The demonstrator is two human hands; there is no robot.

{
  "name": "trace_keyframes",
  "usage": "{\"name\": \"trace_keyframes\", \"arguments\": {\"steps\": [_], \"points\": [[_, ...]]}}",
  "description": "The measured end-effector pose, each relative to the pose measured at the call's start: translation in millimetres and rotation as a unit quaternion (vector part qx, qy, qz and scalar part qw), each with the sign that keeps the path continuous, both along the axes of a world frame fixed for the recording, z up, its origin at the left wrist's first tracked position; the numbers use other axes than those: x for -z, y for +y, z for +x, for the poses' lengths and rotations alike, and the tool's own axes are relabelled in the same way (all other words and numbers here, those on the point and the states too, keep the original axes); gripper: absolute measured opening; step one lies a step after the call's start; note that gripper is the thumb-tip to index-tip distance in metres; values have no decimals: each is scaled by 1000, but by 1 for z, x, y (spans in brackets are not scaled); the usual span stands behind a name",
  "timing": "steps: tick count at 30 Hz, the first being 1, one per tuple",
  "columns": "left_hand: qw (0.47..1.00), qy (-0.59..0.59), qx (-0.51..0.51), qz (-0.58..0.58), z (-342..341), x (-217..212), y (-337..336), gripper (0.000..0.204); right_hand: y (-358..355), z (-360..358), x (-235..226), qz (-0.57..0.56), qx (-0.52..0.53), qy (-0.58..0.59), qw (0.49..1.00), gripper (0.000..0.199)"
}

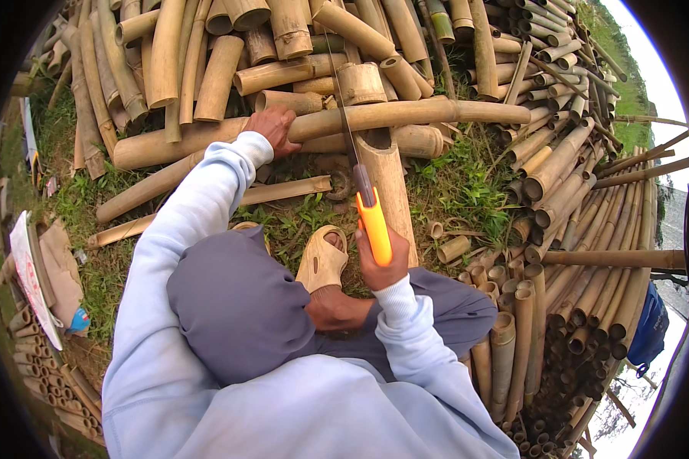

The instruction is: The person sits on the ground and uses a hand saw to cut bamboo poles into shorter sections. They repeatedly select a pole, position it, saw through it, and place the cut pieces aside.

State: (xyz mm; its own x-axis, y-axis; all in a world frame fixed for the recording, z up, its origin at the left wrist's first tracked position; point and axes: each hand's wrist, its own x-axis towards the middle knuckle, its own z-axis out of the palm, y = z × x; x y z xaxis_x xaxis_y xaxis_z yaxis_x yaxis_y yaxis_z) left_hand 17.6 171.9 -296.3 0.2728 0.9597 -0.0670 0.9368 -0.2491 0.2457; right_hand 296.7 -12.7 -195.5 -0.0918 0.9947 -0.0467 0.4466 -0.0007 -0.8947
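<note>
A long bamboo pole lies crosswise in front of me over other bamboo pieces. My left hand is closed over this pole, left of its middle. In my right hand is the orange handle of a hand saw. The saw's thin blade points away from me and crosses the pole to the right of my left hand. Whether its teeth have cut into the bamboo I cannot tell. Beneath the crossing, a thick split bamboo piece runs toward me.
Cut bamboo lengths are heaped at the far side. More bamboo stacks rise on the right, with upright pieces close to my right knee. A tan clog is on my foot. A white sheet and cardboard lie at left.
</note>
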Motion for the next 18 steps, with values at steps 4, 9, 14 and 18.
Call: {"name": "trace_keyframes", "arguments": {"steps": [4,9,14,18], "points": [[1000,0,-11,-9,-9,0,-15,55,-32,-4,-18,9,20,-22,1000,11],[1000,-11,-11,9,-17,1,-12,54,-122,36,-53,52,-8,-99,994,25],[999,-3,-6,-40,-2,-3,-1,53,3,-5,7,-6,16,-1,1000,7],[1000,-10,-2,-24,-11,2,-5,58,-29,-2,-1,1,22,-52,998,7]]}}
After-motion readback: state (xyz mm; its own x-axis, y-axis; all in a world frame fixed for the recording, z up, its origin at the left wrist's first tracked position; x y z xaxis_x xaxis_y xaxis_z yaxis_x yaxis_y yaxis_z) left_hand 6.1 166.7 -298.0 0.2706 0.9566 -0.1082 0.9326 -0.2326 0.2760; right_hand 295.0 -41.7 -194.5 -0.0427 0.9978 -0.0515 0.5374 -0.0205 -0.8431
